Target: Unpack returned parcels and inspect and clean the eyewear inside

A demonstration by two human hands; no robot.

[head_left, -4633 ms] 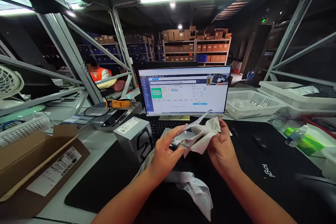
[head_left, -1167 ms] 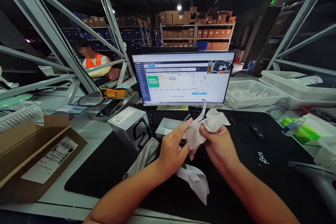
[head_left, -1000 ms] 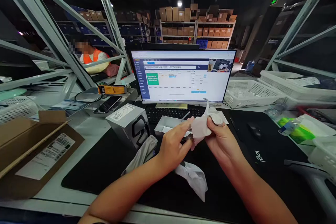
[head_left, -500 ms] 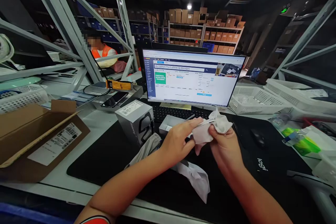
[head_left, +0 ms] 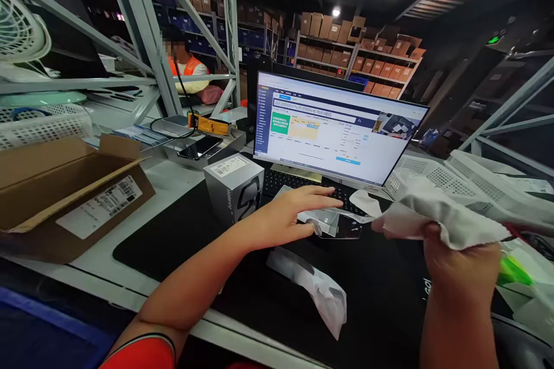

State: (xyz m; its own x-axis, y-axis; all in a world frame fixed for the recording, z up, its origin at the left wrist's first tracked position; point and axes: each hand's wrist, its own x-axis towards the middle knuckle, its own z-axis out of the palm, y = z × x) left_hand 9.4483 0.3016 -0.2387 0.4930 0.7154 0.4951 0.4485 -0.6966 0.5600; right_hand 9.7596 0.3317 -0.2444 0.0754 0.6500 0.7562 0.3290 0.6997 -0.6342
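Observation:
My left hand [head_left: 294,216] reaches over the desk mat, its fingers stretched out and its thumb apart. At its thumb tip is a small silvery piece [head_left: 315,227]; whether it is gripped is hard to see. Below the fingers lie a clear, flat plastic piece [head_left: 331,223] and a glossy dark piece [head_left: 350,228]. My right hand [head_left: 459,262] is closed on a crumpled white cloth [head_left: 441,213], raised at the right. A small white piece [head_left: 366,202] lies near the keyboard. A crumpled translucent wrapper [head_left: 318,291] rests on the black desk mat [head_left: 242,294].
A silver-grey box [head_left: 234,187] stands left of my left hand. An open cardboard carton [head_left: 104,207] is farther left. The monitor [head_left: 320,138] stands behind the keyboard [head_left: 281,180]. White baskets [head_left: 437,176] line the right, and a phone [head_left: 199,147] lies at back left.
My hands have parted. The right moved right with the white cloth; the left let go of it and now hovers over the clear and dark pieces. The grey cloth near my left wrist is out of sight.

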